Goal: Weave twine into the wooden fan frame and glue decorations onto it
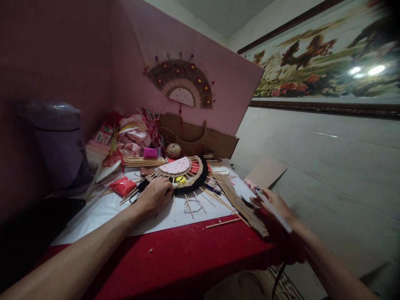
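My left hand is closed at the left lower edge of a half-round fan frame made of thin sticks; what its fingers grip is hidden. The fan has a black outer band, a twine-coloured inner band and a pink dotted half-disc. Out to the right, past the table's edge, my right hand is wrapped round a whitish glue gun, partly blurred. A torn strip of brown cardboard lies between the fan and my right hand.
A finished brown fan hangs on the pink board. Behind the frame are a twine ball, pink cloth and bundled sticks. A red packet lies left, near a lidded bin. Red cloth covers the table's front.
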The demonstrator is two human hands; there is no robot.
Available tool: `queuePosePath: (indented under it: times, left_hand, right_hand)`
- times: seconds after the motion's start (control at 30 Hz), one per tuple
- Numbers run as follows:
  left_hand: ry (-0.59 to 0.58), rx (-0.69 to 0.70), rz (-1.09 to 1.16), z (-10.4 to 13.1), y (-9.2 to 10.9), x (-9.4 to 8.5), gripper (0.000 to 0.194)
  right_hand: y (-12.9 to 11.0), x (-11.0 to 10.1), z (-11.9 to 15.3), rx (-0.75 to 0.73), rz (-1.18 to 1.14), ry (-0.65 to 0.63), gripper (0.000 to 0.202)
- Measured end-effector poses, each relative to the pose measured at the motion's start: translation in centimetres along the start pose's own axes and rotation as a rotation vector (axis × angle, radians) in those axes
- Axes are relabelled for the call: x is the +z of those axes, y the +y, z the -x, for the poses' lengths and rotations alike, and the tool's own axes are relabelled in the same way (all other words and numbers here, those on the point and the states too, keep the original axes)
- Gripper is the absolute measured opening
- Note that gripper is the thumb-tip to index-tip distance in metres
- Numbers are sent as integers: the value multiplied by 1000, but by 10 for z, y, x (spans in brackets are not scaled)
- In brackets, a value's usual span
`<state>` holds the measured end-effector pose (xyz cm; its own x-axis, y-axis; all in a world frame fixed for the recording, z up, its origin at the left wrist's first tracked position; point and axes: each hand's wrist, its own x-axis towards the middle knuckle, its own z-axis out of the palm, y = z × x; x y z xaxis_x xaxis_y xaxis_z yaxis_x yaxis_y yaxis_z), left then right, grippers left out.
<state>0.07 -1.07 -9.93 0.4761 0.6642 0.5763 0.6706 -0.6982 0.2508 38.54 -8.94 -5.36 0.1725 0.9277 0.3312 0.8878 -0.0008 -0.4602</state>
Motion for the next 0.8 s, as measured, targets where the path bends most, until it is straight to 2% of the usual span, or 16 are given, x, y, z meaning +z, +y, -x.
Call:
queuePosePath:
  times: [0.13,0.33,0.43,0.57,0.73,0.8]
  left_hand:
    - [2,-7,23,0,0,-1,18]
    - [4,-11,28,0,0,0,18]
    - [1,-6,26,0,-1,0,18]
    - [-7,-6,21,-1,0,-1,19]
    - [-3,-8,12,0,0,-2,18]
    - [-2,-6,20,0,0,-1,18]
  right_hand:
    - [11,1,12,32,-26,-122,40]
    - [5,4,14,-131,-19,-272,34]
    - [8,6,8,-150,10,-307,34]
    - [19,10,1,-133,94,-265,35]
    - [33,13,-6,-84,332,-63,37]
    - [35,12,-6,-109,369,-41,37]
